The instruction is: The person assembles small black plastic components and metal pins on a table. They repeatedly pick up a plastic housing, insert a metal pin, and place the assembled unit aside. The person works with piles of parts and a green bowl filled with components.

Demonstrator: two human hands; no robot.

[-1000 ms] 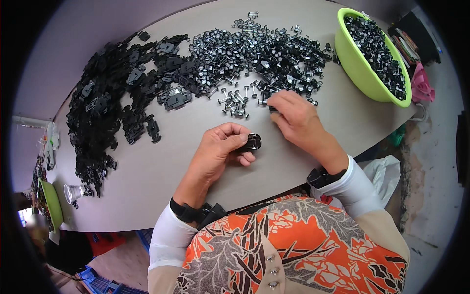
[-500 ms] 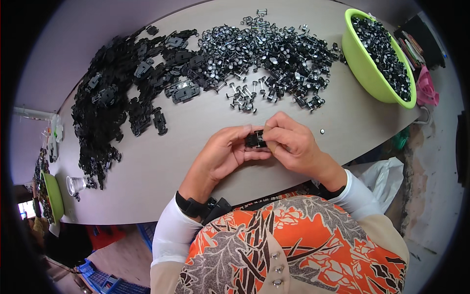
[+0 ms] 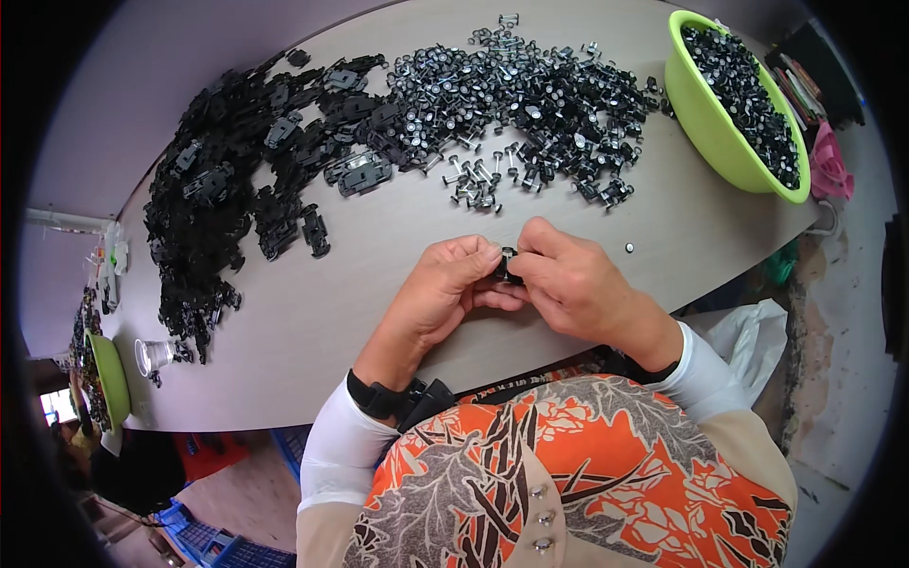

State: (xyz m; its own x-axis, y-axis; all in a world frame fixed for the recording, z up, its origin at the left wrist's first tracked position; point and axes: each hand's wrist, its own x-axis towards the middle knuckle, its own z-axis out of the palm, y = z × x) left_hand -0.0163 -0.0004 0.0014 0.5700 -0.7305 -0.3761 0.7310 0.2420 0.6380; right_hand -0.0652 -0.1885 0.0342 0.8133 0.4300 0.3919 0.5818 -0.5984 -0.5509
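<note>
My left hand (image 3: 445, 289) and my right hand (image 3: 579, 286) meet over the near part of the table. Between them is a small black toy car chassis (image 3: 508, 265), mostly covered by my fingers. The left thumb and fingers grip it from one side. My right fingers pinch at its other side; whether a wheel axle is in them is hidden. Beyond my hands lies a heap of wheel axles (image 3: 511, 104), black wheels on silvery rods. To the left spreads a large pile of black car chassis (image 3: 204, 222). One loose small wheel (image 3: 630, 247) rests right of my hands.
A lime-green basin (image 3: 712, 142) full of wheel axles stands at the far right. At the left edge are a clear plastic cup (image 3: 150, 356) on its side and another green basin (image 3: 111, 383). A white plastic bag (image 3: 757, 343) hangs by the table's right side.
My fingers have closed further over the chassis, so less of it shows. The left thumb has come across onto it. The piles lie as before; the whole view has shifted slightly.
</note>
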